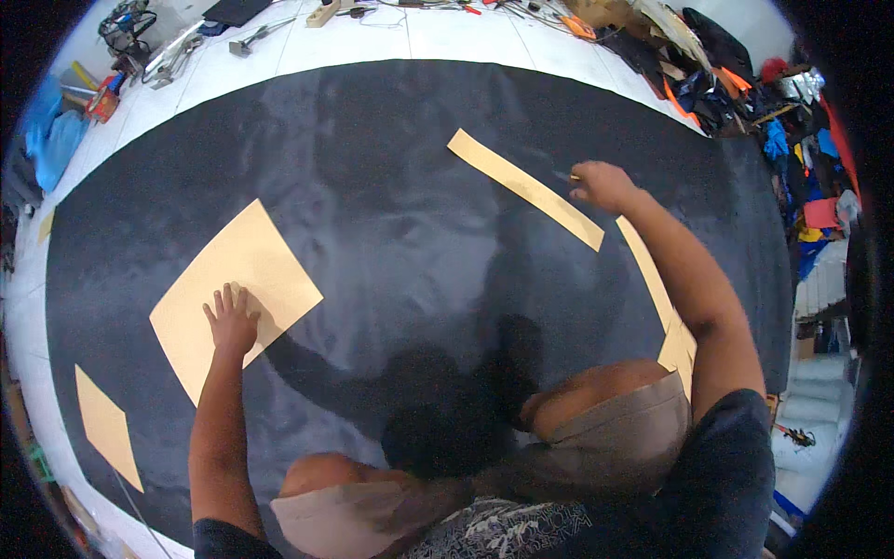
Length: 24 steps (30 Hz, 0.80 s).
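My left hand lies flat with spread fingers on a large, four-sided tan sheet, like card. The sheet rests on a wide black sheet of material spread over the floor. Off to the right, my right hand is closed on a small, thin yellowish piece; its tip shows, but its kind cannot be made out. Just left of that hand lies a long tan strip, slanting and apart from the fingers. Another long strip curves beside my right forearm, which partly covers it.
A smaller tan piece lies at the lower left. Beyond the black material's far edge are a hammer and other tools on white floor tiles. Dark bags and scraps are piled at the far right. A blue plastic bag sits far left.
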Available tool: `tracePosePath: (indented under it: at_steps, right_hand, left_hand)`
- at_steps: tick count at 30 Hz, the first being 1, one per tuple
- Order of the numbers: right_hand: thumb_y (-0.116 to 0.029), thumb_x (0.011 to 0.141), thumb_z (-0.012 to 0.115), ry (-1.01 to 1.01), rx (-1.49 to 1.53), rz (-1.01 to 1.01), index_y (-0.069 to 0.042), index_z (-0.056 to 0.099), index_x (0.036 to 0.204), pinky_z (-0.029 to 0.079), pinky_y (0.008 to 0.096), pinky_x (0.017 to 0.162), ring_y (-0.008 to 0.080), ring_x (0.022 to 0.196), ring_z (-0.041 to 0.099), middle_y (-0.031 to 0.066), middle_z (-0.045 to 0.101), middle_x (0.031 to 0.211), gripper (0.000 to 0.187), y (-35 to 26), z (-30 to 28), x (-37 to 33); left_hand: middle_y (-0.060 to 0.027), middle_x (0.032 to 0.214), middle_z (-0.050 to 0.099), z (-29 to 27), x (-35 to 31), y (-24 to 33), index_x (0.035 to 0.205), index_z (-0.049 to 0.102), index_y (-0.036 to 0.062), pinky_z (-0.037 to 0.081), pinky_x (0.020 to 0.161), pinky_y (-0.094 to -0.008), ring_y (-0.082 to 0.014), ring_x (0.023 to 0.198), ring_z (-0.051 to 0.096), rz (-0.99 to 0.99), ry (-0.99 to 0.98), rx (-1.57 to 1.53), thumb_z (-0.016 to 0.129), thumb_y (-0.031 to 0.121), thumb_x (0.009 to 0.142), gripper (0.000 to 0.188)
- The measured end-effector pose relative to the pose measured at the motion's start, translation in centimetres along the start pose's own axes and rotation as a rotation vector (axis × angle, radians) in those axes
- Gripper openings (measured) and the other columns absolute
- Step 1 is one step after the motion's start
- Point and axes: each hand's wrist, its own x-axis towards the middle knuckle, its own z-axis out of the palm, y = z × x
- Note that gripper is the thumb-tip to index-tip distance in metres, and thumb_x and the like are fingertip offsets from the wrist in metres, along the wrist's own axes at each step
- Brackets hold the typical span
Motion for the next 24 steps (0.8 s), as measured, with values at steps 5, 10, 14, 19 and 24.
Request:
tracePosePath:
  at_steps: [5, 10, 14, 19, 24]
  right_hand:
    - [-0.038, 0.087, 0.076, 0.060, 0.156, 0.217, -0.010, 0.068, 0.119, 0.052, 0.0473, 0.095, 0.0361, 0.115, 0.062, 0.0143, 0.067, 0.120, 0.043, 2.5, 12.4, 0.7]
    - [-0.051, 0.079, 0.082, 0.234, 0.413, 0.438, -0.011, 0.064, 0.128, 0.051, 0.0463, 0.099, 0.0344, 0.121, 0.060, 0.0127, 0.063, 0.126, 0.066, 1.5, 16.6, 3.8]
    - [-0.056, 0.069, 0.088, 0.248, 0.436, 0.454, -0.009, 0.065, 0.115, 0.051, 0.0476, 0.098, 0.0357, 0.117, 0.060, 0.0138, 0.063, 0.120, 0.069, 2.4, 16.9, 5.9]
    - [-0.047, 0.069, 0.090, 0.218, 0.522, 0.406, -0.009, 0.058, 0.106, 0.051, 0.0482, 0.090, 0.0358, 0.109, 0.062, 0.0138, 0.065, 0.113, 0.062, 3.5, 15.0, 7.8]
    - [-0.027, 0.089, 0.075, 0.483, 0.599, 0.222, -0.012, 0.057, 0.110, 0.053, 0.0516, 0.078, 0.0379, 0.096, 0.066, 0.0122, 0.069, 0.101, 0.031, -0.8, 15.0, 11.9]
  left_hand:
    - [-0.0209, 0.162, 0.032, -5.5, 2.1, 1.2, 0.150, 0.047, 0.0116, 0.031, 0.119, -0.0569, -0.0399, 0.149, 0.031, 0.070, -0.136, 0.036, 0.068, 0.040, 0.094, 0.066]
    - [-0.0198, 0.150, 0.049, -12.6, 3.7, 7.3, 0.142, 0.055, 0.0106, 0.046, 0.110, -0.0481, -0.0378, 0.137, 0.049, 0.245, -0.138, -0.126, 0.069, 0.040, 0.093, 0.059]
    - [-0.0178, 0.143, 0.055, -15.7, 4.4, 14.4, 0.143, 0.055, 0.0120, 0.048, 0.106, -0.0489, -0.0375, 0.131, 0.054, 0.352, -0.179, -0.137, 0.068, 0.040, 0.093, 0.058]
    - [-0.0213, 0.151, 0.046, -11.8, 3.3, 23.5, 0.144, 0.053, 0.0099, 0.044, 0.111, -0.0494, -0.0410, 0.135, 0.049, 0.306, -0.332, -0.240, 0.069, 0.046, 0.092, 0.066]
    - [-0.0266, 0.156, 0.037, -5.0, -0.1, 28.6, 0.146, 0.047, 0.0056, 0.035, 0.118, -0.0512, -0.0452, 0.144, 0.037, 0.190, 0.105, -0.478, 0.071, 0.045, 0.091, 0.073]
